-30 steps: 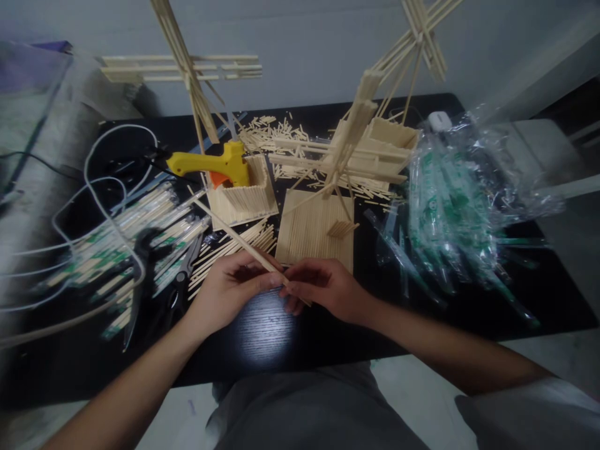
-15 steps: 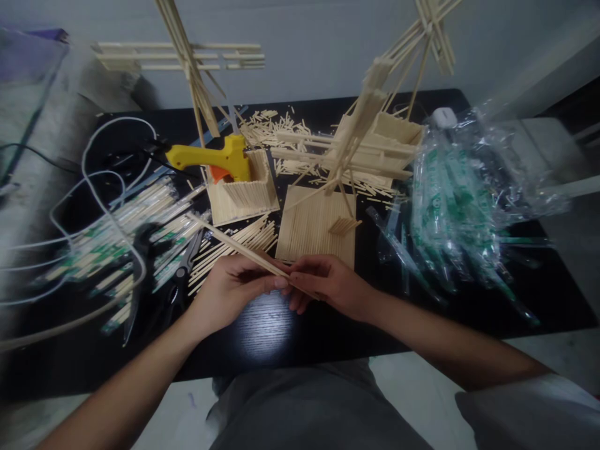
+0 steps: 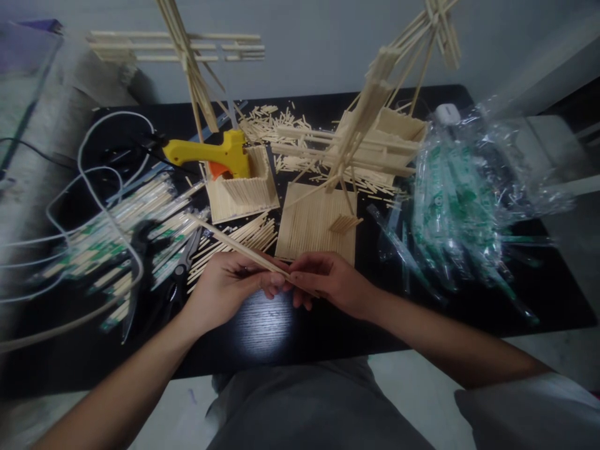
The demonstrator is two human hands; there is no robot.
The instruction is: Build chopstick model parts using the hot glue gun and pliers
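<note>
Pale wooden chopsticks point(image 3: 239, 246), pressed together lengthwise, slant across both hands; how many is unclear. My left hand point(image 3: 229, 284) is closed around their middle, thumb along the side. Their lower right end is pinched by my right hand point(image 3: 330, 281), whose fingertips almost meet the left thumb. Just beyond my hands lies a flat panel of sticks point(image 3: 309, 219) with a small slanted bundle on it. Loose sticks point(image 3: 234, 240) are spread behind my left hand. To its left are black-handled scissors point(image 3: 180, 269).
A yellow glue gun point(image 3: 210, 153) rests on a stick-walled box point(image 3: 248, 194). Tall stick frames point(image 3: 340, 165) rise at the back. Wrapped chopsticks point(image 3: 117, 231) and a white cable point(image 3: 84, 169) lie left, plastic wrappers point(image 3: 454, 206) right. Short cut pieces point(image 3: 276, 125) litter the back.
The hands keep the same grip on the chopsticks, with only slight finger movement. The whole view has shifted a little; nothing was put down or picked up.
</note>
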